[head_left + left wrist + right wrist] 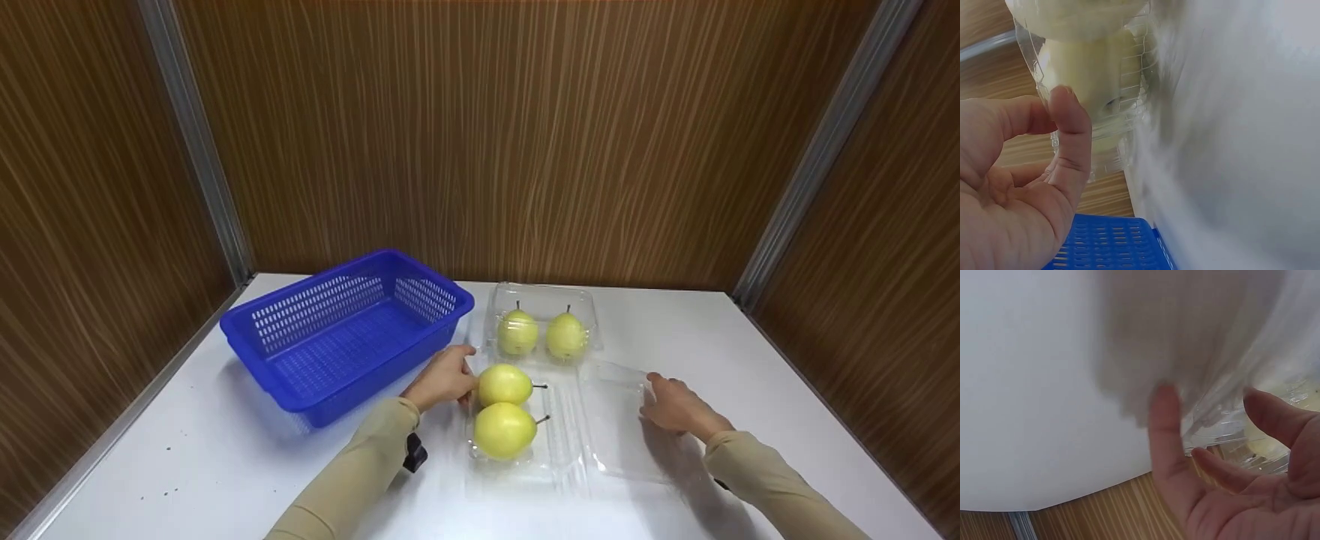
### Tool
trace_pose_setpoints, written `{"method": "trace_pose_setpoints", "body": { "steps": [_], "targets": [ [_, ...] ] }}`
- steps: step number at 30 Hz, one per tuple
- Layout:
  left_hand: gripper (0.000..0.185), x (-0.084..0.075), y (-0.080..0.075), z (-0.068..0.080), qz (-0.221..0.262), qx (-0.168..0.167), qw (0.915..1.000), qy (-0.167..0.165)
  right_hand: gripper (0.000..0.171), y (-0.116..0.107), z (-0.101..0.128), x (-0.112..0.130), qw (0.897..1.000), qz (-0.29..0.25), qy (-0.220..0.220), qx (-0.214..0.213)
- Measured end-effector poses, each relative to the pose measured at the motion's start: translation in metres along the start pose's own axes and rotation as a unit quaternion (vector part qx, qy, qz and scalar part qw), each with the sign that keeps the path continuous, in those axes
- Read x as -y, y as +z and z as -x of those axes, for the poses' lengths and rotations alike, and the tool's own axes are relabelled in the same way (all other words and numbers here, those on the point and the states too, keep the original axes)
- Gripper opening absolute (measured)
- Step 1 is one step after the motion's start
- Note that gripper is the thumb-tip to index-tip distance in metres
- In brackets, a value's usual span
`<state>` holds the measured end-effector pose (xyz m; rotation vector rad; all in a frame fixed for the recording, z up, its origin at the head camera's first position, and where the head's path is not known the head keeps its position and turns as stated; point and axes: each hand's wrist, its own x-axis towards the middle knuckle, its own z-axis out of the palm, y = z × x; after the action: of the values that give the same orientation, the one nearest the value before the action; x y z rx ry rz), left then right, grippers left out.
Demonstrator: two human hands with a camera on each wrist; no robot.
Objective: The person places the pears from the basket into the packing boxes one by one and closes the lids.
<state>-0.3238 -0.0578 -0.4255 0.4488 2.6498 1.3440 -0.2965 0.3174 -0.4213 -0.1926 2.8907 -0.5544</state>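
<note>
Seeing my left hand (444, 377) relaxed, fingers touching the open clamshell (525, 442) holding two pears; right hand (675, 405) relaxed on its lid (619, 420); blue basket (345, 330) beside.

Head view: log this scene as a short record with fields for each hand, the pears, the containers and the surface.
left hand: left hand touches the near clear clamshell beside the upper of its two pears
right hand: right hand rests on the open clamshell lid, fingers relaxed
pears: two in the near clamshell, two in the far clamshell
basket: blue basket, nothing seen inside, left of the clamshells
surface: white table
</note>
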Motion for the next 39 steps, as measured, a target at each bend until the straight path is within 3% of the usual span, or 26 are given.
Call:
{"method": "trace_pose_setpoints", "body": {
  "steps": [3,7,13,22,30,39],
  "targets": [
    [0.062,0.0,0.0,0.001,0.004,0.003,1.0,-0.001,0.07,0.0,-0.002,-0.003,1.0,-0.025,0.012,0.007],
    [0.062,-0.001,0.0,0.001,0.01,0.006,0.9999,-0.007,0.072,-0.004,-0.003,-0.007,0.999,-0.039,0.02,-0.013],
    [0.063,0.0,0.002,0.002,0.043,0.015,0.9987,-0.022,0.069,-0.025,0.0,-0.01,0.996,-0.075,0.033,-0.031],
    [0.066,0.001,0.002,0.003,0.092,0.024,0.9947,-0.039,0.067,-0.052,0.008,-0.003,0.989,-0.132,0.01,-0.069],
    [0.063,0.001,0.004,0.003,0.119,0.036,0.9911,-0.046,0.057,-0.062,0.016,0.012,0.973,-0.193,-0.016,-0.124],
    [0.065,0.002,0.004,0.003,0.123,0.036,0.9901,-0.057,0.05,-0.06,0.019,0.048,0.952,-0.254,-0.037,-0.169]
  ]
}}
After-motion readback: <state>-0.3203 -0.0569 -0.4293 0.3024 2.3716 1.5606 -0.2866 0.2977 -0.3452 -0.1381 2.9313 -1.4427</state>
